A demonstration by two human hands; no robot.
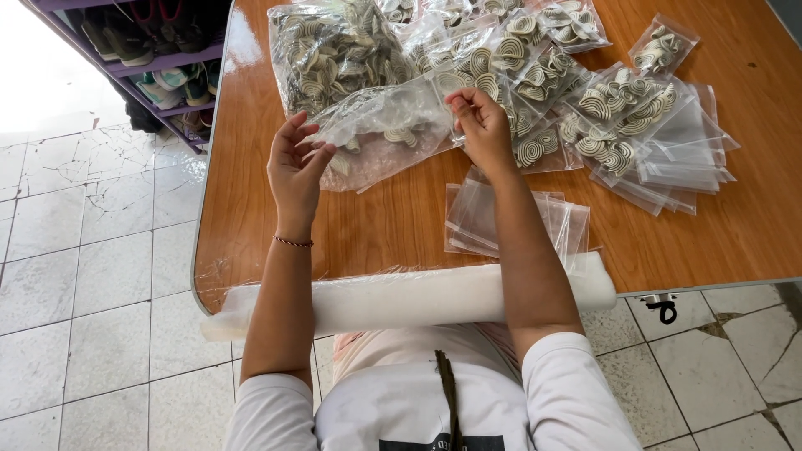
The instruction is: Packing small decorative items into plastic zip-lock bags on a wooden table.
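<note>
— What lay under everything?
— A wooden worktop (pixel 393 225), with a white foam roll (pixel 401 299) along its near edge and a shoe rack (pixel 159 58) off to the left on the tiled floor.
— And on it?
— One big clear bag of striped spiral pieces (pixel 330 50) at the far side, many small filled packets (pixel 622 117) to the right, and a stack of empty clear bags (pixel 480 217) just beside the right forearm.
— Where was the bag being handled?
— The clear plastic bag (pixel 380 129) hung stretched between both hands above the worktop. The left hand (pixel 294 163) pinched its left edge with the fingertips; the right hand (pixel 483 125) gripped its upper right corner.
</note>
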